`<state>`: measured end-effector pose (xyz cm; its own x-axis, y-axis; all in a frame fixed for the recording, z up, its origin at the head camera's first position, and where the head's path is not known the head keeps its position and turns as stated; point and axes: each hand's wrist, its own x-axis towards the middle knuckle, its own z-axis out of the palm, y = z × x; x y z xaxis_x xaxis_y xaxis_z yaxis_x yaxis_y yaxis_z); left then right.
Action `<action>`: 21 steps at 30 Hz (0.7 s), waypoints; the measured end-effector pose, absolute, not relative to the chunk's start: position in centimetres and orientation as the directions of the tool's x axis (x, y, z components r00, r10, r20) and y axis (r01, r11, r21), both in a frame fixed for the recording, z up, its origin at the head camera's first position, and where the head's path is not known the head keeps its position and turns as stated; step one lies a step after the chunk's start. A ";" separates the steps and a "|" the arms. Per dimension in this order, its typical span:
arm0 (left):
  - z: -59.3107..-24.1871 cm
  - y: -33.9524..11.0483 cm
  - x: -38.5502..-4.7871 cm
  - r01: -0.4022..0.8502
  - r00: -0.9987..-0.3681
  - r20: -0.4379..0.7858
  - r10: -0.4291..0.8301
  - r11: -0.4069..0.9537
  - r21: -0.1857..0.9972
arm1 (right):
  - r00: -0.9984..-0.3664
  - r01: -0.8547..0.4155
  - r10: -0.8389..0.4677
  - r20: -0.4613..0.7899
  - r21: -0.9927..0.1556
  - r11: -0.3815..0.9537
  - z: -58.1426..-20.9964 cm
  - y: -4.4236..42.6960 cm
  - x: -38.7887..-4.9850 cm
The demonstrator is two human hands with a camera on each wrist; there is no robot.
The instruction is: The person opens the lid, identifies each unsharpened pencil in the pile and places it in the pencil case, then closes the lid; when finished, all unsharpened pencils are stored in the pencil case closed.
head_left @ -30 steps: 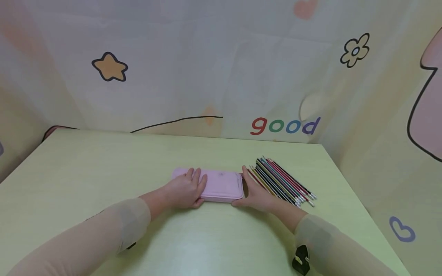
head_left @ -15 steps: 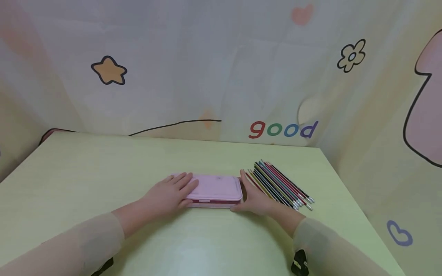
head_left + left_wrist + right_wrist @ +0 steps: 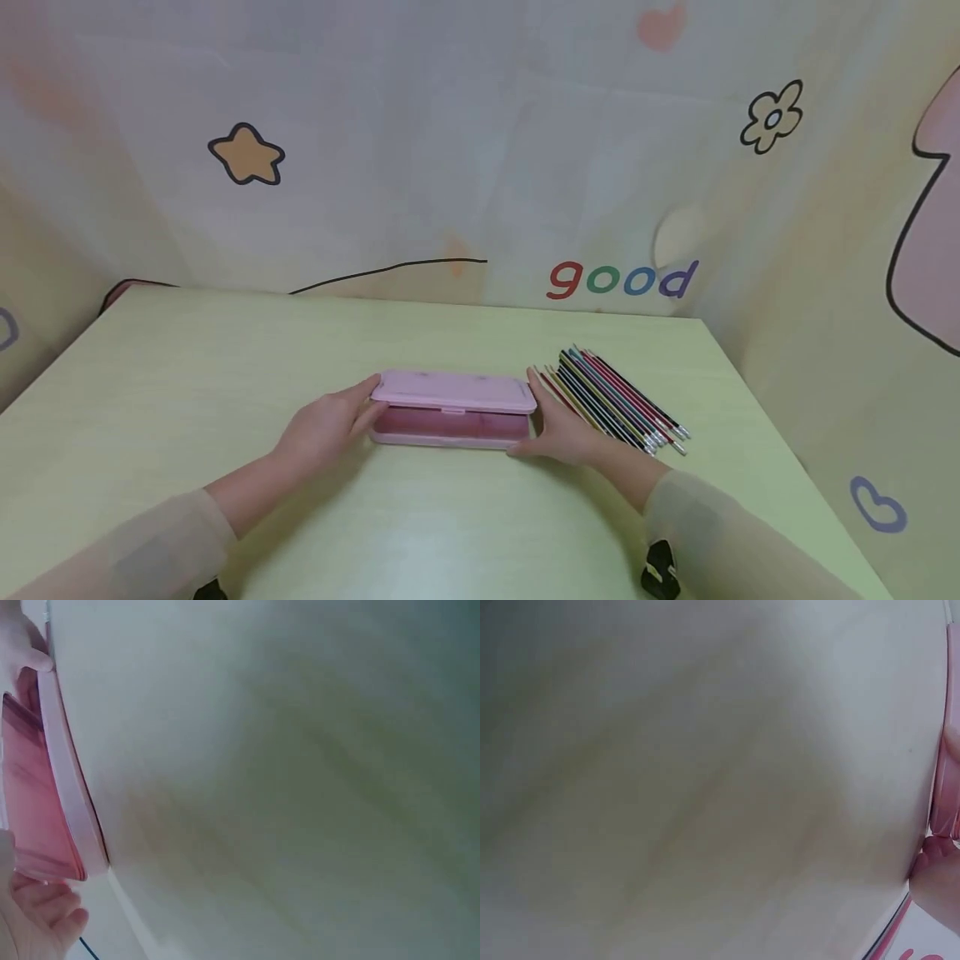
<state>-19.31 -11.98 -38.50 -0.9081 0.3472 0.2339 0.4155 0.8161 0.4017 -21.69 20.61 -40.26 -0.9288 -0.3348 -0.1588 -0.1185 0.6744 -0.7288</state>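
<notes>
Both hands are steadying a pink pencil case mid-table, its lid standing ajar.
The left hand is pinching the lid's left end while the right hand is gripping the case's right end; opening looks only partly done, the lid not yet fully back. Eraser-tipped pencils are lying outside, beside the right hand, none showing through the gap. The pale yellow-green table is meeting a pastel backdrop bearing a star, a flower and "good" lettering.
</notes>
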 end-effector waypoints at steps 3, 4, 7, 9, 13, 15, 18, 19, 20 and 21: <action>-38.2 -11.5 -19.5 0.361 -0.930 0.251 0.268 0.794 0.489 | -0.930 -0.150 -0.341 -0.137 -0.706 0.692 -40.2 20.8 -21.7; -38.0 -11.4 -19.6 0.339 -0.938 0.253 0.238 0.786 0.518 | -0.930 -0.154 -0.340 -0.137 -0.696 0.701 -40.2 20.9 -21.7; -37.7 -11.1 -20.0 0.273 -0.959 0.232 0.162 0.745 0.608 | -0.926 -0.168 -0.351 -0.135 -0.689 0.705 -40.2 21.0 -21.7; -37.5 -10.9 -20.5 0.246 -0.966 0.225 0.125 0.705 0.665 | -0.927 -0.163 -0.350 -0.138 -0.691 0.704 -40.2 21.1 -21.7; -37.4 -10.4 -21.2 0.190 -0.977 0.209 0.040 0.601 0.776 | -0.927 -0.178 -0.357 -0.111 -0.709 0.682 -40.5 21.1 -21.7; -37.5 -10.1 -21.5 0.174 -0.976 0.216 -0.008 0.567 0.805 | -0.927 -0.185 -0.362 -0.102 -0.716 0.673 -40.5 21.1 -21.8; -37.7 -9.9 -21.8 0.179 -0.963 0.260 -0.069 0.556 0.812 | -0.922 -0.196 -0.376 -0.095 -0.724 0.661 -40.5 21.1 -21.8; -37.8 -9.8 -21.8 0.191 -0.955 0.284 -0.082 0.561 0.805 | -0.921 -0.196 -0.377 -0.095 -0.724 0.661 -40.5 21.1 -21.8; -37.8 -9.7 -21.9 0.205 -0.948 0.306 -0.089 0.567 0.798 | -0.922 -0.195 -0.376 -0.094 -0.725 0.660 -40.5 21.1 -21.8; -37.9 -9.6 -22.0 0.220 -0.940 0.329 -0.092 0.571 0.791 | -0.922 -0.196 -0.375 -0.092 -0.726 0.660 -40.5 21.2 -21.8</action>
